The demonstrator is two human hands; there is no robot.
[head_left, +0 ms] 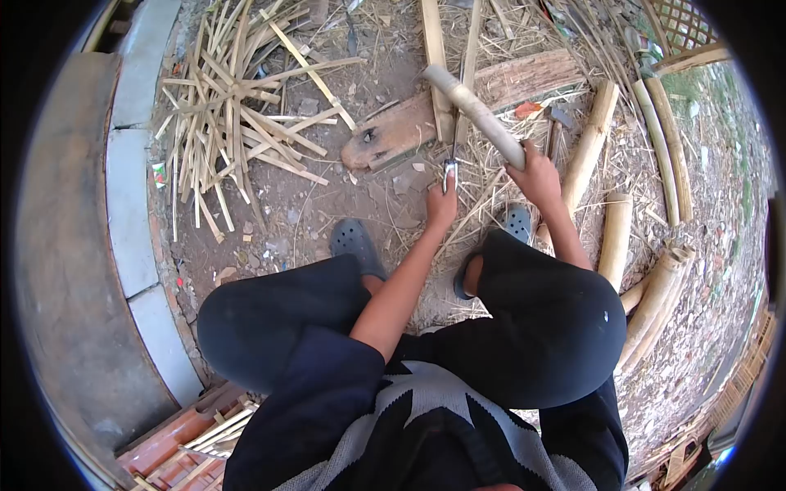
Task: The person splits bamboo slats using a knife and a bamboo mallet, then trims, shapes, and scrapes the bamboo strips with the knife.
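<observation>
My left hand (442, 204) is closed around the silvery handle of a knife (449, 168), whose thin dark blade points away from me beside split bamboo pieces (440, 82). Those pieces lie across a worn wooden plank (532, 79) on the ground. In my right hand (539, 177) is the near end of a thick, pale wooden stick (479, 113); it slants up and left, over the bamboo pieces and plank. Whether the blade touches the bamboo I cannot tell.
A heap of split bamboo strips (237, 114) lies at the left. To the right are a hammer (562, 119) and several bamboo poles (594, 139), (616, 237). Grey tiles (135, 204) edge the left side. My clogs (357, 244) rest on littered soil.
</observation>
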